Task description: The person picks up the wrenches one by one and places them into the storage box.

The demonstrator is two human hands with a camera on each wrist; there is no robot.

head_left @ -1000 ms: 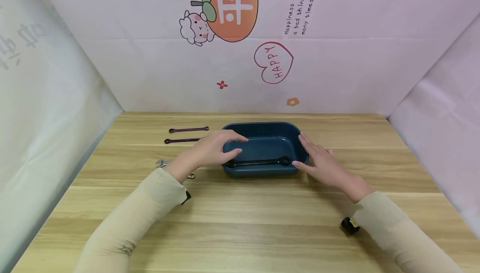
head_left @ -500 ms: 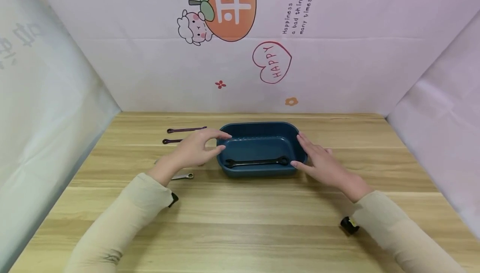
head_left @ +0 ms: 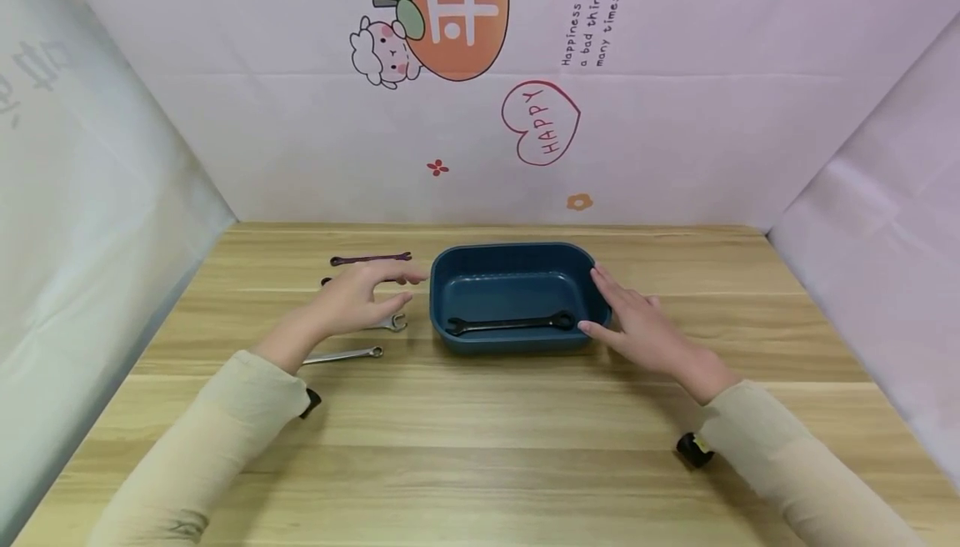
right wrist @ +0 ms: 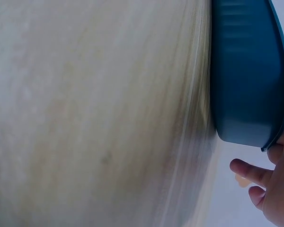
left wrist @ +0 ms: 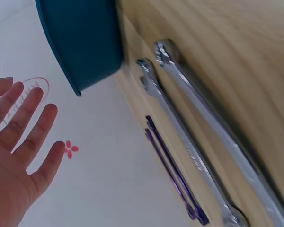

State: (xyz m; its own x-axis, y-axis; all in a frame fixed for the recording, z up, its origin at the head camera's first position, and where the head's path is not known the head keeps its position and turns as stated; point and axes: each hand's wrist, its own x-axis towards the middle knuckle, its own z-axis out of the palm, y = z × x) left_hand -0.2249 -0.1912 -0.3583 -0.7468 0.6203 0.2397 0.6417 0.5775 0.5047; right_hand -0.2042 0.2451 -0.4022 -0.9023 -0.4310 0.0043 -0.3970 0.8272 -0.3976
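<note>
A dark blue plastic bin (head_left: 517,346) stands on the table with a black combination wrench (head_left: 513,324) lying along its near inside wall. My right hand (head_left: 641,330) rests at the bin's right end, its fairly straight fingers and thumb touching the rim. Over the table left of the bin hovers my left hand (head_left: 356,297), holding nothing, fingers spread in the left wrist view. Beneath and around it lie two silver wrenches, the nearer one (left wrist: 217,123) and the farther one (left wrist: 182,132). Behind are two thin purple wrenches, a back one (head_left: 371,259) and one mostly hidden by the hand.
The wooden table (head_left: 480,464) ends at a white printed backdrop (head_left: 675,130) just behind the bin. White cloth walls close in both sides. A small black device (head_left: 694,450) sits beneath the right sleeve, and another (head_left: 311,403) shows at the left cuff.
My left hand has moved left, from over the bin's left end to above the wrenches on the table. The black wrench stays in the bin; my right hand stays at the rim.
</note>
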